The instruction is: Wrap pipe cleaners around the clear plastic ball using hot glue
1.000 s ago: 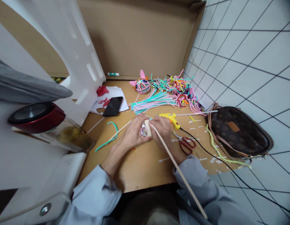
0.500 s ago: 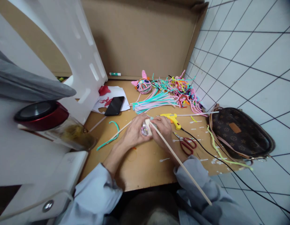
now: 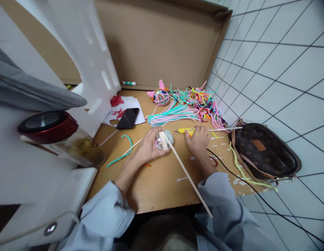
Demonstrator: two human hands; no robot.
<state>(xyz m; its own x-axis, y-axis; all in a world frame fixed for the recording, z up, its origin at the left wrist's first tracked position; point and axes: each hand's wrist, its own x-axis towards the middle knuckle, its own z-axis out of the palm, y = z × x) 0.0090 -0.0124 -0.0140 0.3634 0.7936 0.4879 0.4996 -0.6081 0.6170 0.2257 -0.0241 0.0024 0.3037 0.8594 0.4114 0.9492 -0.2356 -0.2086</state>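
My left hand (image 3: 149,145) is closed around a clear plastic ball (image 3: 159,140). A cream pipe cleaner (image 3: 186,174) lies across the ball; one long end hangs toward me, and another cream length shows left of my hand. A pale blue-green patch (image 3: 168,137) covers the ball's right side. My right hand (image 3: 200,139) is closed on a yellow hot glue gun (image 3: 185,131), whose nozzle points left toward the ball, a small gap away. The gun's handle is mostly hidden by my fingers. Red-handled scissors (image 3: 214,161) lie mostly hidden under my right forearm.
Pink and turquoise pipe cleaners (image 3: 174,115) lie behind my hands, beside a decorated pink ball (image 3: 161,97). A phone (image 3: 128,118) rests on paper at left, near a glass bottle (image 3: 83,148). At right are a brown bag (image 3: 266,150) and a black cord (image 3: 237,177).
My right hand has left the ball, moved right and taken hold of the glue gun. The left hand keeps the ball; the pipe cleaner's hanging end has swung left.
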